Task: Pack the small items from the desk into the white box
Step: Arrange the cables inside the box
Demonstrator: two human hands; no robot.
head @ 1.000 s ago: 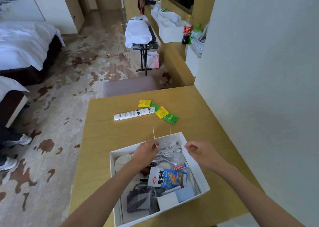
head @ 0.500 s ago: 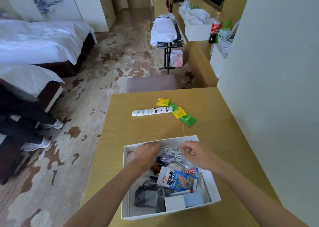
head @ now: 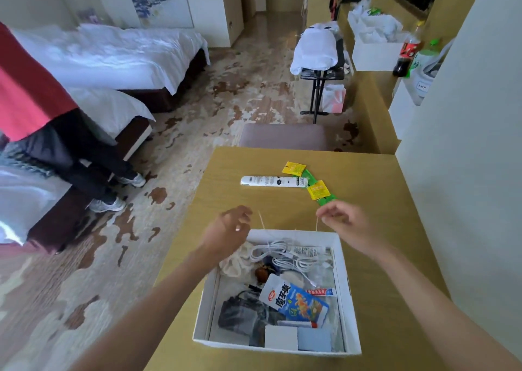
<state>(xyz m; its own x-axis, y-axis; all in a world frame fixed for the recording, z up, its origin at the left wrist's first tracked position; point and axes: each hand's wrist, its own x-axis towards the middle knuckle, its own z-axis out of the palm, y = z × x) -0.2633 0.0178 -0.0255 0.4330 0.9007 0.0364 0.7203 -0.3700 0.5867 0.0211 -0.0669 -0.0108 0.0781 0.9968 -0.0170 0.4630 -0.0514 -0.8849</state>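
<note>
The white box (head: 349, 300) sits on the wooden desk (head: 372, 207), holding a tied white cable (head: 271, 250), a blue snack packet (head: 293, 300), a dark pouch (head: 240, 312) and other small items. Two thin tie ends stick up from the cable above the far rim. My right hand (head: 343, 223) pinches the right tie end. My left hand (head: 228, 229) hovers with loosely curled fingers just left of the other end, a small gap between them. Beyond the box lie a white remote (head: 271, 181), two yellow sachets (head: 293, 168) and green sachets (head: 326, 201).
A white wall (head: 466, 144) borders the desk's right side. A padded stool (head: 282, 137) stands at the far edge. A person in a red top (head: 28, 88) sits on a bed at the left. Bottles (head: 408, 54) stand on a far counter.
Both hands have come up out of the box to its far rim. The left hand left the cable. The camera has turned left, bringing the seated person into view.
</note>
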